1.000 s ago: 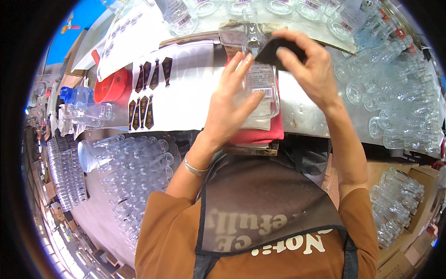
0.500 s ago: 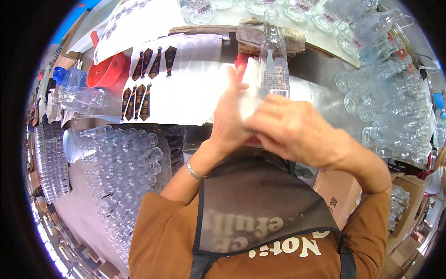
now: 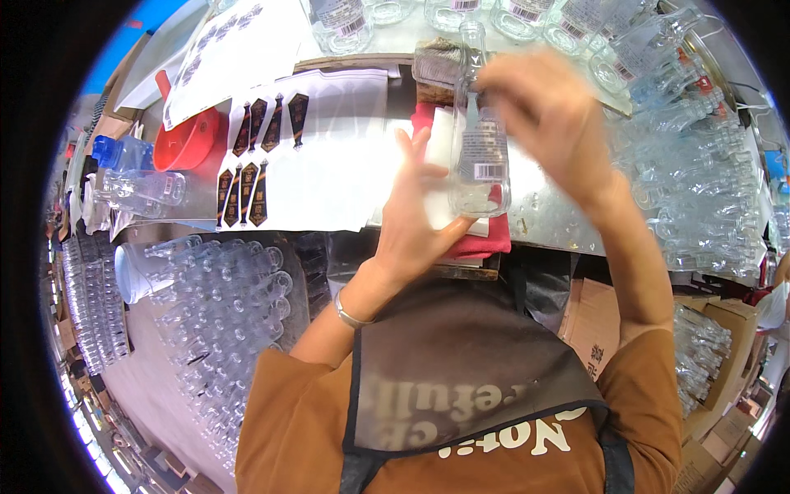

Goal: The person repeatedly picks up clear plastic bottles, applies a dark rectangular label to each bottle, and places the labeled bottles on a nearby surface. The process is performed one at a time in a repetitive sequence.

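A clear glass bottle (image 3: 480, 169) with a printed panel and barcode lies before me, its neck pointing away. Beneath it are a white pad (image 3: 439, 140) and a folded red cloth (image 3: 481, 244). My left hand (image 3: 407, 218) is open beside the bottle's left side, fingers stretched away from me and thumb close to the base; I cannot tell if it touches. Over the right side of the bottle's shoulder and neck is my right hand (image 3: 547, 123), fingers bent but smeared by motion. Whether it holds anything is hidden.
Left of the bottle lies a white sheet (image 3: 337, 148) with several black tie-shaped stickers (image 3: 265, 123). Beyond it are a red funnel-like vessel (image 3: 185, 142) and a blue-capped bottle (image 3: 123, 153). Several glass bottles (image 3: 683, 185) crowd the right, with more at lower left (image 3: 222, 305).
My right hand has moved up and right, from beside my left hand to the bottle's neck. My left hand stays beside the bottle, which now shows down to its base.
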{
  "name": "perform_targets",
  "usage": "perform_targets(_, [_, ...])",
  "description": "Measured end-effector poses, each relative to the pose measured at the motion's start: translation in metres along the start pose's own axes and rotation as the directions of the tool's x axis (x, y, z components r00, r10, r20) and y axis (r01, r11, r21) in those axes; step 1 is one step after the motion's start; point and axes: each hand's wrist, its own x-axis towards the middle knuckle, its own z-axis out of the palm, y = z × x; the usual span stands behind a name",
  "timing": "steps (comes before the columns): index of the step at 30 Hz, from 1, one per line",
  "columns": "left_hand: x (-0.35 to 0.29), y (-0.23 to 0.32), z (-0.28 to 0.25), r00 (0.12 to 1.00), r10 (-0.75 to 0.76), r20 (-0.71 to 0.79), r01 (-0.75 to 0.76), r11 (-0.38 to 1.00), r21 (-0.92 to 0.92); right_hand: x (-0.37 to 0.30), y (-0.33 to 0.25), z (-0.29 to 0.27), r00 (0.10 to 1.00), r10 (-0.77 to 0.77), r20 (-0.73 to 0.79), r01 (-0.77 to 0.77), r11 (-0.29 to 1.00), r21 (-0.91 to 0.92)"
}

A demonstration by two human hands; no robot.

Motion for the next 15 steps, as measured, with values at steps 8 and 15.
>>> perform_targets(8, [0.003, 0.008, -0.008, 0.994, -0.094, 0.058, 0.102, 0.982, -0.158, -0.03, 0.009, 0.006, 0.997, 0.076, 0.021, -0.079, 0.957, 0.281])
perform_targets(15, [0.005, 0.002, -0.018, 0.973, -0.106, 0.206, 0.119, 0.992, -0.048, -0.055, 0.016, 0.003, 0.925, 0.361, 0.117, -0.371, 0.797, 0.477])
